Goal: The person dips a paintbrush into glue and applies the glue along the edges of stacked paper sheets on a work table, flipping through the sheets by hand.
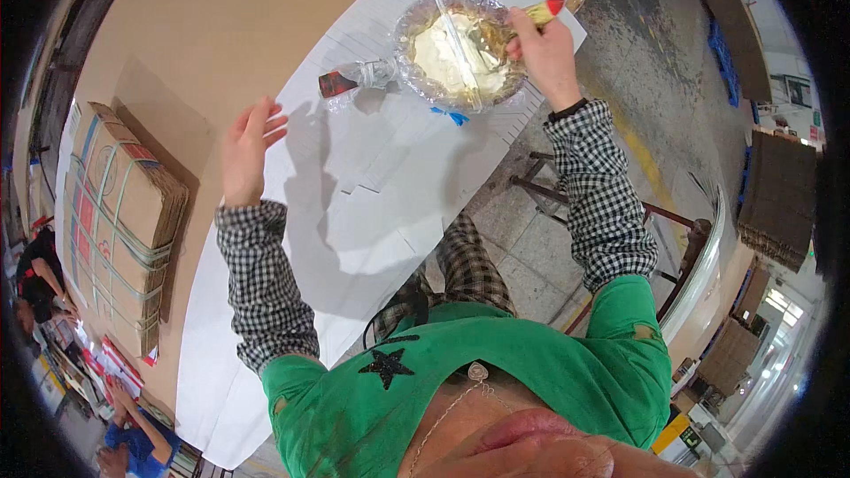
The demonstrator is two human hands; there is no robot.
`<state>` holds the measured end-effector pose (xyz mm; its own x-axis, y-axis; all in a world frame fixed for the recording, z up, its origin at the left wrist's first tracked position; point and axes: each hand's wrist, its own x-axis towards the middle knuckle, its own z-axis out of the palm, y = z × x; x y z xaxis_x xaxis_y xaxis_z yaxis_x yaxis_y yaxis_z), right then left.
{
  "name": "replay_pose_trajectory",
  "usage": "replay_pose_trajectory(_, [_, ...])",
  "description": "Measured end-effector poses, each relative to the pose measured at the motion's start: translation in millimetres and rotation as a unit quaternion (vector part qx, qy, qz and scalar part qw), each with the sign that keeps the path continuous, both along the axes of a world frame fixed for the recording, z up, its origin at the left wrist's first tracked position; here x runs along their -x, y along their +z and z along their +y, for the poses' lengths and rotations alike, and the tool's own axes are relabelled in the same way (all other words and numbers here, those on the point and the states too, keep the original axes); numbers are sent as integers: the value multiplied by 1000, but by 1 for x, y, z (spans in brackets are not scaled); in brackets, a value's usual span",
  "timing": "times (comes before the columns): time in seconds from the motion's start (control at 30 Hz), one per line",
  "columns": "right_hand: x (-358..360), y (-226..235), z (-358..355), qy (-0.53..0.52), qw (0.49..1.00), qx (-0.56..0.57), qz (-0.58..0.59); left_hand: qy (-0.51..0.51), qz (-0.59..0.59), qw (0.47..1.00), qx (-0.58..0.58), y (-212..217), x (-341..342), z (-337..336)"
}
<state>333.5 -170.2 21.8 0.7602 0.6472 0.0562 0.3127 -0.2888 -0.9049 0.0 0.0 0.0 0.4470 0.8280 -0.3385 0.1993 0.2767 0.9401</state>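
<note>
Brush (538,13), with its yellow handle and red end, is in the upper middle of the frame, a little right of centre, its bristle end at the pale paste (434,57) in a plastic-lined bowl (413,16). The right hand (544,49) has its fingers closed around the handle; whether the bristles sink into the paste or only rest on it is hard to tell. A light strip (453,35) runs across the bowl from rim to rim. The left hand (251,137), left of centre, is empty, its fingers loosely extended and apart over the edge of the white sheets (381,221), which lie across the tabletop (204,26) with staggered edges near the bowl. As to progress, the paste appears ready and the brush is in hand at the bowl, so this looks like the loading of the brush. No coat of paste can be made out on the sheets, so any spreading seems left to do, though a thin film could escape notice. At the left of the frame, the strapped cardboard bundle (119,221) sits apart from both hands, its straps fastened.
</note>
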Motion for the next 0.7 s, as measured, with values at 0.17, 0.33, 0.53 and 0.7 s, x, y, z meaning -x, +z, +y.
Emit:
replay_pose_trajectory(0.17, [-9, 17, -10, -9, 987, -138, 79, 45, -1, 999, -1, -9, 35, -12])
replay_pose_trajectory(0.33, [7, 17, -10, 18, 992, -102, 68, 45, 9, 999, 5, -5, 44, -29])
replay_pose_trajectory(0.53, [14, 31, -11, 16, 987, -142, 68, 35, 38, 998, 25, -12, 43, -47])
replay_pose_trajectory(0.7, [-1, 17, -17, -20, 952, -237, 193, -52, 55, 995, 61, -22, 12, -72])
